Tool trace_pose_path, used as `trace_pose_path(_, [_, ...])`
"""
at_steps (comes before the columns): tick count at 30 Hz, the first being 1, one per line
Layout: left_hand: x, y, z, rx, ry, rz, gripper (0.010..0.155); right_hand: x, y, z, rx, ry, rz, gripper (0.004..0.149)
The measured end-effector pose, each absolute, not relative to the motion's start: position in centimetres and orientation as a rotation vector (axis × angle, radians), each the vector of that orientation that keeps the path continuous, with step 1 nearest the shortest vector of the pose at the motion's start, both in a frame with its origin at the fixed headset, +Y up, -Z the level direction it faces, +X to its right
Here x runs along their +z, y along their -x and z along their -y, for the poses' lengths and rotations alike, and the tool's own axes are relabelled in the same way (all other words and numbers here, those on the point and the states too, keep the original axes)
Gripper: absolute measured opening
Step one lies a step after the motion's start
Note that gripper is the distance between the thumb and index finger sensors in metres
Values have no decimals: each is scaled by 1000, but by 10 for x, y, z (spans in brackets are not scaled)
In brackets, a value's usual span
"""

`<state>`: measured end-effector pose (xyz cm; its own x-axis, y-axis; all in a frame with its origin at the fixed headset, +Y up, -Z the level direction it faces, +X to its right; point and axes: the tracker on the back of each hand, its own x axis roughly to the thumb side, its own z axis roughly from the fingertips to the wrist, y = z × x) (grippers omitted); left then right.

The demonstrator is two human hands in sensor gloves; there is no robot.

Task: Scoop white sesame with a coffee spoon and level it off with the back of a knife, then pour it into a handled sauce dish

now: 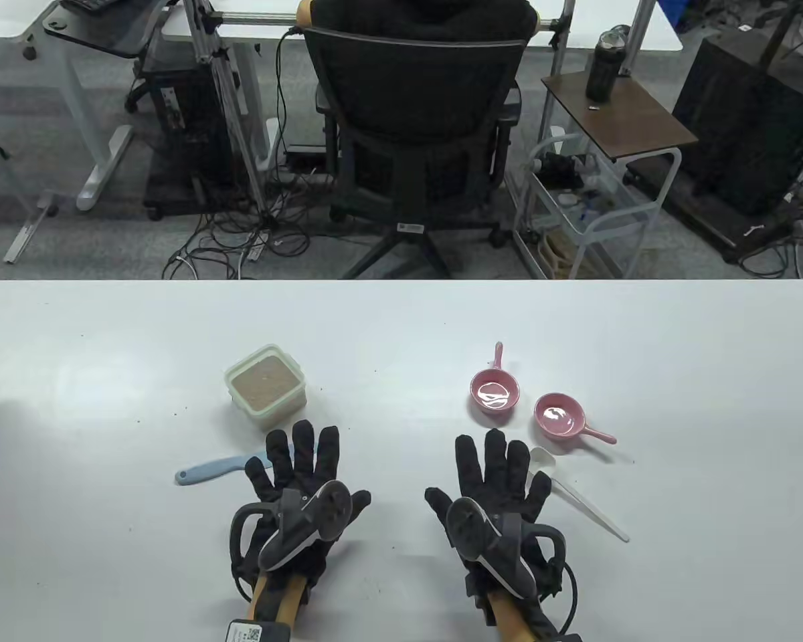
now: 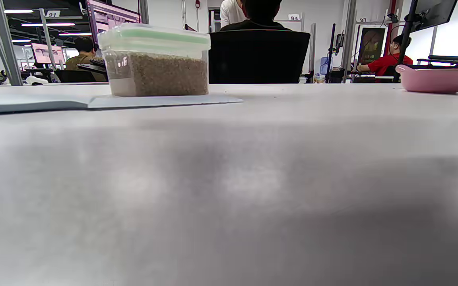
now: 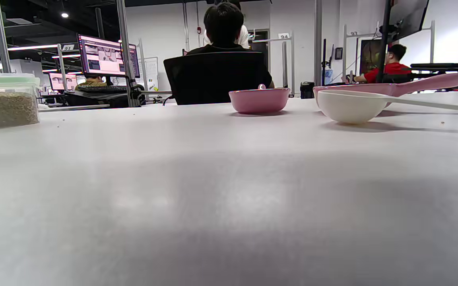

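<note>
A clear tub of sesame stands left of centre on the white table. A light blue knife lies in front of it, its blade partly under my left hand, which lies flat with straight fingers. My right hand lies flat too, just left of the white coffee spoon. Two pink handled sauce dishes sit beyond the right hand. No fingers show in either wrist view.
Beyond the table's far edge stands a black office chair with a person seated, facing away. A side cart with a bottle is at the far right. A few stray grains dot the tabletop.
</note>
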<state>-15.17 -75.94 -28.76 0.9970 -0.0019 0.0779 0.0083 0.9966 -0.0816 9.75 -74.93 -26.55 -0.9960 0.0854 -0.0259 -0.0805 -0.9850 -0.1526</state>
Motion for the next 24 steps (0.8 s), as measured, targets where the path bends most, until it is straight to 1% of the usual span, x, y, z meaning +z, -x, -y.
trace_pose_path(18, [-288, 152, 761, -5, 104, 65, 97, -272, -104, 748, 3052, 38, 212, 81])
trace_pose_path(21, [-293, 158, 755, 27, 96, 33, 97, -272, -105, 746, 3041, 30, 215, 81])
trace_pose_path(24, [-309, 171, 740, 6, 91, 8, 97, -272, -108, 744, 3028, 29, 232, 81])
